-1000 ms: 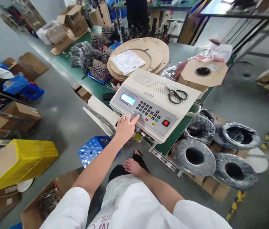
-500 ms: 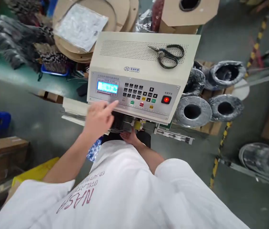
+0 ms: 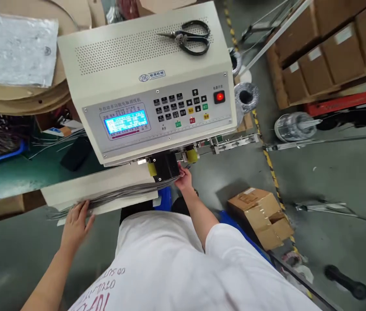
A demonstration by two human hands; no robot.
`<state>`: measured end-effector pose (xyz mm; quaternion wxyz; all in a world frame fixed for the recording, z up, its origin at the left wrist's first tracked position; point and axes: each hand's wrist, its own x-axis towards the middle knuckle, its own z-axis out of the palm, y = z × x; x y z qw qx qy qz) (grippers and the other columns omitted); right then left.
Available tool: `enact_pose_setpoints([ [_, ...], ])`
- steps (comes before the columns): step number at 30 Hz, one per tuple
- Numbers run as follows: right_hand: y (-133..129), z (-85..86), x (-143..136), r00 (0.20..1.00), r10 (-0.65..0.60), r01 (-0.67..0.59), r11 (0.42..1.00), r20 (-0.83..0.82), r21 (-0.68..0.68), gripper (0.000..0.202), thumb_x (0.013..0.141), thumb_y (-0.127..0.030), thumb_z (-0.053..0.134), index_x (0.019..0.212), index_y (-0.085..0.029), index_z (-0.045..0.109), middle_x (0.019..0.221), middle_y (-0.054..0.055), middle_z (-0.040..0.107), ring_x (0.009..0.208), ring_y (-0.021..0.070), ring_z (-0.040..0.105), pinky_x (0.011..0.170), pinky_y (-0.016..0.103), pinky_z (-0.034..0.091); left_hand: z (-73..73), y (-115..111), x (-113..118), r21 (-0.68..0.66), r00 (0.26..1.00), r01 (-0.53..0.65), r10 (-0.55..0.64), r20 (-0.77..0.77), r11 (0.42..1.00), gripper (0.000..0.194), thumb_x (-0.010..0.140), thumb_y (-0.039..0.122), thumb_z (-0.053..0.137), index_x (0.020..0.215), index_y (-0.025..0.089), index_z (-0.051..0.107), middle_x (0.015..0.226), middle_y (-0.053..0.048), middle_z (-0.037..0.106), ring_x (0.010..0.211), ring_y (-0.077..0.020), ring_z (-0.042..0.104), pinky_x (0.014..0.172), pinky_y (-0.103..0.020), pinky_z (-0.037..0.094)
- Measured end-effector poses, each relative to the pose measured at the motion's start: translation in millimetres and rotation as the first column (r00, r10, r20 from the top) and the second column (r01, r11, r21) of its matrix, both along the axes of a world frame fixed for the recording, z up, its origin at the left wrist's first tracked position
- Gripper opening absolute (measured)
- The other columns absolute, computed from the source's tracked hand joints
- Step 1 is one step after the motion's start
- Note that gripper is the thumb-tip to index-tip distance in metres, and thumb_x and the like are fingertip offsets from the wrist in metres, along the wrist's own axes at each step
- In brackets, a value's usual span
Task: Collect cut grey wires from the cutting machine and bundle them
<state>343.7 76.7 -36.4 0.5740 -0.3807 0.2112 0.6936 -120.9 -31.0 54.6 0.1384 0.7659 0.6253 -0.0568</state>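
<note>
A long bundle of grey wires (image 3: pixel 124 190) lies along the pale tray (image 3: pixel 72 183) at the front of a wire-stripping machine (image 3: pixel 121 56). My left hand (image 3: pixel 76 222) is over the bundle near its left end, fingers curled onto the wires and thumb on the near side. At the other end, my right hand (image 3: pixel 184 178) closes around the wires beside the black block (image 3: pixel 166 166) under the machine; its fingertips are partly hidden. The lit blue display (image 3: pixel 126 123), keypad (image 3: pixel 173 108) and glowing red power switch (image 3: pixel 219 97) face me. Black-handled scissors (image 3: pixel 191 38) rest on the machine's top.
Cardboard discs with a clear plastic bag (image 3: pixel 14 47) on them stand at the left. A black phone-like object (image 3: pixel 76 153) and a blue bin (image 3: pixel 1 157) are on the green bench. Wrapped coils (image 3: pixel 246 96) stand right of the machine. An opened carton (image 3: pixel 260 216) sits on the floor.
My left hand has left the keypad area and come down-left onto the wires. My right hand stays below the machine, now on the wires' right end. The view has moved closer and turned.
</note>
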Motion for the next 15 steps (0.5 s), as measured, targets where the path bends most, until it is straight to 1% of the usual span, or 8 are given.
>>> enact_pose_setpoints([
  [2, -5, -8.8, 8, 0.999, 0.025, -0.021, 0.997, -0.046, 0.071, 0.022, 0.079, -0.012, 0.052, 0.096, -0.020, 0.064, 0.045, -0.013, 0.035, 0.036, 0.0067, 0.033, 0.049, 0.018, 0.046, -19.5, -7, -6, 0.065, 0.999, 0.035, -0.034, -0.008, 0.997, 0.070, 0.088, 0.043, 0.047, 0.151, 0.024, 0.022, 0.139, -0.018, 0.047, 0.132, -0.0387, 0.044, 0.109, -0.054, 0.036],
  [4, -11, -17.9, 15, 0.998, 0.018, -0.010, 0.991, -0.053, 0.136, 0.019, 0.081, -0.016, 0.053, 0.096, -0.022, 0.064, 0.046, -0.012, 0.035, 0.038, 0.0069, 0.036, 0.053, 0.019, 0.049, -36.0, -10, -16, 0.136, 0.997, 0.055, -0.048, -0.056, 0.989, 0.069, 0.084, 0.050, 0.052, 0.145, 0.029, 0.029, 0.128, -0.014, 0.054, 0.123, -0.0396, 0.051, 0.103, -0.054, 0.042],
  [6, -17, -24.5, 21, 1.000, 0.004, -0.002, 0.982, -0.007, 0.188, 0.020, 0.082, -0.018, 0.053, 0.097, -0.022, 0.065, 0.048, -0.011, 0.038, 0.043, 0.0082, 0.043, 0.057, 0.023, 0.053, -47.4, -7, -28, 0.192, 0.989, 0.090, -0.066, -0.131, 0.977, 0.053, 0.082, 0.055, 0.054, 0.129, 0.033, 0.044, 0.108, -0.008, 0.062, 0.106, -0.0372, 0.060, 0.091, -0.051, 0.049],
  [8, -25, -26.1, 25, 0.998, -0.009, -0.006, 0.974, 0.065, 0.227, 0.024, 0.081, -0.018, 0.053, 0.101, -0.022, 0.066, 0.050, -0.010, 0.041, 0.048, 0.0096, 0.049, 0.059, 0.025, 0.055, -52.9, -1, -42, 0.211, 0.968, 0.171, -0.125, -0.217, 0.962, 0.029, 0.086, 0.053, 0.050, 0.105, 0.032, 0.055, 0.087, -0.002, 0.064, 0.087, -0.0315, 0.064, 0.073, -0.040, 0.050],
  [10, -35, -20.7, 28, 0.992, -0.022, -0.013, 0.961, 0.123, 0.276, 0.028, 0.080, -0.015, 0.053, 0.102, -0.023, 0.066, 0.050, -0.010, 0.040, 0.048, 0.0093, 0.049, 0.060, 0.026, 0.056, -51.6, 3, -55, 0.212, 0.937, 0.273, -0.208, -0.281, 0.938, 0.023, 0.089, 0.049, 0.046, 0.086, 0.029, 0.057, 0.076, 0.001, 0.064, 0.072, -0.0246, 0.063, 0.060, -0.031, 0.043],
  [12, -51, -7.5, 27, 0.987, -0.035, -0.022, 0.935, 0.155, 0.354, 0.028, 0.079, -0.013, 0.053, 0.101, -0.025, 0.067, 0.049, -0.011, 0.036, 0.045, 0.0078, 0.045, 0.063, 0.025, 0.056, -42.4, -2, -69, 0.232, 0.916, 0.340, -0.265, -0.301, 0.911, 0.027, 0.089, 0.049, 0.046, 0.078, 0.028, 0.058, 0.072, 0.003, 0.065, 0.066, -0.0198, 0.062, 0.056, -0.027, 0.037],
  [13, -62, 1.4, 26, 0.985, -0.040, -0.031, 0.916, 0.169, 0.399, 0.028, 0.080, -0.013, 0.054, 0.101, -0.025, 0.067, 0.049, -0.012, 0.034, 0.044, 0.0070, 0.043, 0.063, 0.024, 0.056, -35.4, -9, -75, 0.256, 0.918, 0.346, -0.270, -0.289, 0.903, 0.028, 0.089, 0.050, 0.046, 0.076, 0.029, 0.059, 0.072, 0.003, 0.065, 0.066, -0.0186, 0.062, 0.057, -0.027, 0.037],
  [15, -90, 20.2, 23, 0.979, -0.060, -0.044, 0.875, 0.197, 0.483, 0.029, 0.081, -0.014, 0.055, 0.105, -0.026, 0.066, 0.050, -0.012, 0.032, 0.043, 0.0061, 0.041, 0.061, 0.022, 0.054, -20.5, -32, -83, 0.317, 0.946, 0.301, -0.238, -0.222, 0.899, 0.031, 0.087, 0.054, 0.044, 0.075, 0.030, 0.060, 0.075, 0.005, 0.066, 0.069, -0.0186, 0.063, 0.060, -0.027, 0.040],
])
